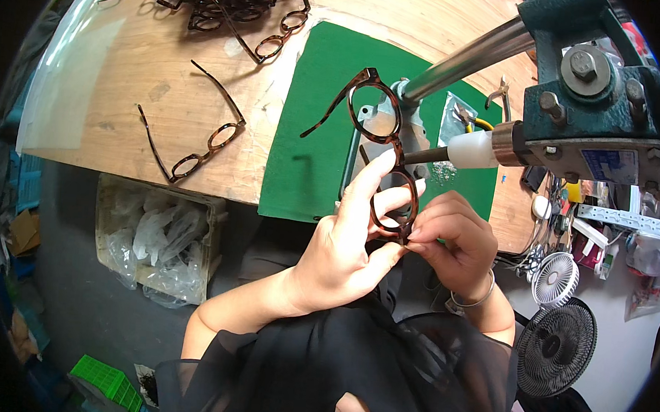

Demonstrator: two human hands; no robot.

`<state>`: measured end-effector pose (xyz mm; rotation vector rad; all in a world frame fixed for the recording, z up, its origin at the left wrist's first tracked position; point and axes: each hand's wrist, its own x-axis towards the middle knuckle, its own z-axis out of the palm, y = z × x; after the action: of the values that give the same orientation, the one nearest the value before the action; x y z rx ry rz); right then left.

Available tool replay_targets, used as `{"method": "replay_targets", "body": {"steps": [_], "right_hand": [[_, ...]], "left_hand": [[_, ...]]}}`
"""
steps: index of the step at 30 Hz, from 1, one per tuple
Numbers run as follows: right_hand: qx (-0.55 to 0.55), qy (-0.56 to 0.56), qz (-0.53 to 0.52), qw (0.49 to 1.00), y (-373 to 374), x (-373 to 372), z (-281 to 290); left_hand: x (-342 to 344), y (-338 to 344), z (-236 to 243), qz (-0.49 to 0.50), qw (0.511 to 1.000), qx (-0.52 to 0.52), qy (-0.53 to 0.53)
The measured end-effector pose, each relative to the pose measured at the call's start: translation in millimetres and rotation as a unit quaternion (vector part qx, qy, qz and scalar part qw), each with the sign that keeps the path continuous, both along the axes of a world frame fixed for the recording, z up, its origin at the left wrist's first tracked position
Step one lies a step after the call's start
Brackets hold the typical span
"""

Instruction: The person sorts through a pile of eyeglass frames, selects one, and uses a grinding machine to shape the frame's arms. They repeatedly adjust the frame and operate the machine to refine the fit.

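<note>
Your left fingers [367, 181] closed on glasses [398, 124], your right fingers [443, 226] pinched at their near end, green mat [305, 121] on the counter [169, 60]

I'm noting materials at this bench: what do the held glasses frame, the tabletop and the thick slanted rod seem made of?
Glasses frame: probably plastic, glossy, from its mottled brown look and highlights.
Tabletop: wood or printed laminate, smooth; the grain fits either.
Thick rod: likely polished metal, given its bright streaked reflections.
</note>
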<state>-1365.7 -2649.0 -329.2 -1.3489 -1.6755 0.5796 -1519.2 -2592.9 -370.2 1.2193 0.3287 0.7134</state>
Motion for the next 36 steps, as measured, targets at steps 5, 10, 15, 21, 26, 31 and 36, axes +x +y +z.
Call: {"method": "replay_targets", "body": {"steps": [5, 10, 15, 21, 26, 31, 36], "right_hand": [[-0.040, 0.056, 0.003, 0.998, -3.3, 2.4, -2.8], [-0.026, 0.027, 0.018, 0.999, -2.7, 1.8, 1.2], [-0.074, 0.145, 0.034, 0.986, -6.1, 3.9, -7.7], [-0.063, 0.137, -0.002, 0.989, -7.6, -2.2, -6.9], [-0.031, 0.103, 0.033, 0.994, -4.1, 4.6, -6.4], [-0.044, 0.102, 0.065, 0.992, -3.4, 8.7, -1.7], [-0.124, 0.328, 0.023, 0.936, -11.0, 0.9, -8.3]], "left_hand": [[0.0, 0.3, 1.8, -0.024, 0.999, -0.037, -0.002], [-0.5, -1.3, -1.5, -0.021, 0.999, -0.018, -0.022], [-0.8, -2.3, 2.0, -0.028, 0.999, -0.019, -0.020], [-1.2, -1.3, 1.3, -0.027, 0.999, 0.023, -0.005], [0.2, -2.7, 2.2, -0.029, 0.999, 0.021, -0.014], [0.2, -3.1, 3.0, -0.038, 0.999, 0.029, -0.026], [8.5, -6.4, -0.6, 0.027, 0.997, 0.027, -0.060]]}}
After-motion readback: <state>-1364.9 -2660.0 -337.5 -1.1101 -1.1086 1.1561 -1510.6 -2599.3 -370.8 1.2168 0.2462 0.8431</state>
